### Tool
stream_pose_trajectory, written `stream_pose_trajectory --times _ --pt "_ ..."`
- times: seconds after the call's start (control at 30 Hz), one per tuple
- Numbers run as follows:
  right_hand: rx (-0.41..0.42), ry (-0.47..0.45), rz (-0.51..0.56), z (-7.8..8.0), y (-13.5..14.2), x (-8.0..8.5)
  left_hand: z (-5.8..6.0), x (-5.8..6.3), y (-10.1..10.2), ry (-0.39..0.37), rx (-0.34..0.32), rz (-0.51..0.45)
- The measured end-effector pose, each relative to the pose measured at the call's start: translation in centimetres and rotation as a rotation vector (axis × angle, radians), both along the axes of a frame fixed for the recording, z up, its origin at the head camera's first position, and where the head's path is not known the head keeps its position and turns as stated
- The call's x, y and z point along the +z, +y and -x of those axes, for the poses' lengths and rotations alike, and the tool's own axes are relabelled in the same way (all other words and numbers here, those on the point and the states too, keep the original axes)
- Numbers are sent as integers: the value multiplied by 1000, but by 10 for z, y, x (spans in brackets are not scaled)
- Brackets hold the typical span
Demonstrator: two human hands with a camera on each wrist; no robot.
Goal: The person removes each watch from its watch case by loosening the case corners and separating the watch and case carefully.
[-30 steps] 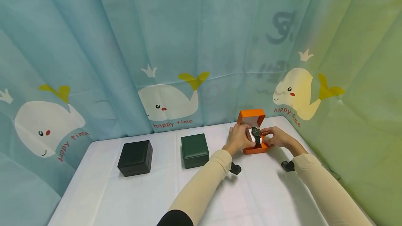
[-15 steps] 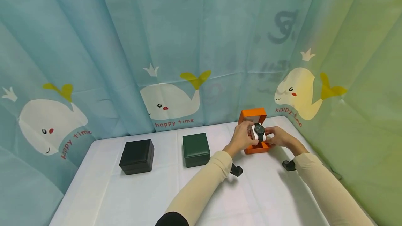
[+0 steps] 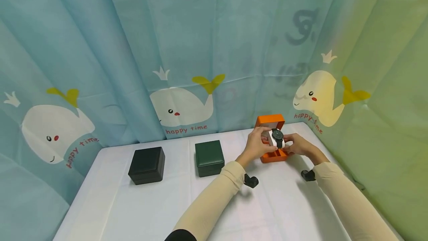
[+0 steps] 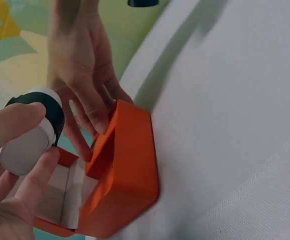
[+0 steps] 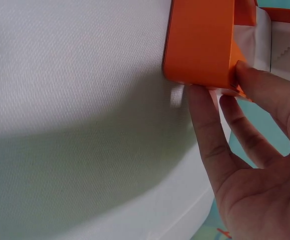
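A dark-faced wristwatch (image 3: 277, 134) with a dark strap is wrapped around a white cushion (image 4: 24, 150). My left hand (image 3: 255, 145) pinches the cushion and watch by their end, raised just above the orange watch box (image 4: 135, 160). That box stands with its lid up, and its lower compartment shows in the left wrist view. With thumb at the top edge and fingers against the outer side, my right hand (image 5: 264, 195) grips the box's right wall. In the head view, the left fingers partly hide the open lid.
A closed dark green box (image 3: 209, 158) stands left of the orange one, and a closed black box (image 3: 147, 165) farther left. All rest on a white-covered table (image 3: 150, 211). A blue curtain (image 3: 180, 47) hangs behind, a green one (image 3: 384, 140) at the right.
My left hand has lifted the wristwatch and cushion up out of the orange box's lower part, slightly rightward. My right hand has stayed at the box's right side.
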State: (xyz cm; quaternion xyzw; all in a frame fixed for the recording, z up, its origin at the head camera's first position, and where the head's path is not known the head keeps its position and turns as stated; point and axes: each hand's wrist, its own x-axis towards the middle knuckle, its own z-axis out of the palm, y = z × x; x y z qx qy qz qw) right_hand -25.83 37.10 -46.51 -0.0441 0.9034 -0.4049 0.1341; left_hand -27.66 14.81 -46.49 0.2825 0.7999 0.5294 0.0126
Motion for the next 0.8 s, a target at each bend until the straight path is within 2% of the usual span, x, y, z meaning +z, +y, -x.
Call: stream_pose_trajectory --times 0.13,0.37,0.53,0.8 --pt "3 7 -6 0 1 0 -1 2 -2 -38 -11 -34" --pt "0 2 -2 -1 0 0 0 0 -4 -27 -22 -49" --pt "2 -3 14 -2 1 1 -1 3 -6 -48 -30 -60" --pt "-5 -2 22 -2 2 1 -1 5 -9 -51 -24 -41"
